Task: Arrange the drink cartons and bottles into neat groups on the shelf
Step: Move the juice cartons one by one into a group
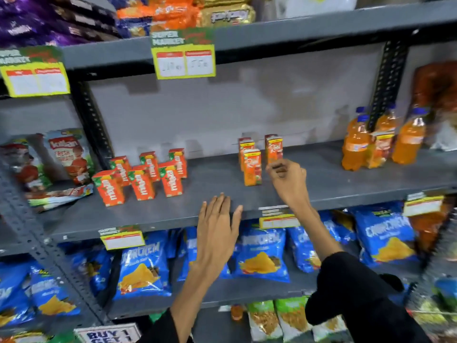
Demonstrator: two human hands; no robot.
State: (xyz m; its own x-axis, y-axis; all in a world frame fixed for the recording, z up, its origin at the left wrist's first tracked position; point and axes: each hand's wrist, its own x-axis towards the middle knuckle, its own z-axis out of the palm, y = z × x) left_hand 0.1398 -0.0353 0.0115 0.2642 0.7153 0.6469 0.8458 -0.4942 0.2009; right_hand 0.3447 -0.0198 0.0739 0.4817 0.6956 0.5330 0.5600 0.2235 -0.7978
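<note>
On the grey shelf (321,184), several orange Maaza cartons (142,178) stand in a loose cluster at the left. Three orange Real cartons (252,167) stand near the middle. At the right stand several orange drink bottles with blue caps (408,142), with one more Real carton (379,149) among them. My right hand (288,178) hovers just right of the Real cartons, fingers curled, touching or nearly touching the rear right carton; I cannot tell if it grips it. My left hand (217,226) is flat and open at the shelf's front edge.
Ketchup pouches (66,159) lean at the shelf's left end. Blue snack bags (262,251) fill the shelf below. Price tags (183,58) hang from the upper shelf edge. A dark perforated upright (388,85) stands behind the bottles. A dark red packet (437,90) sits far right.
</note>
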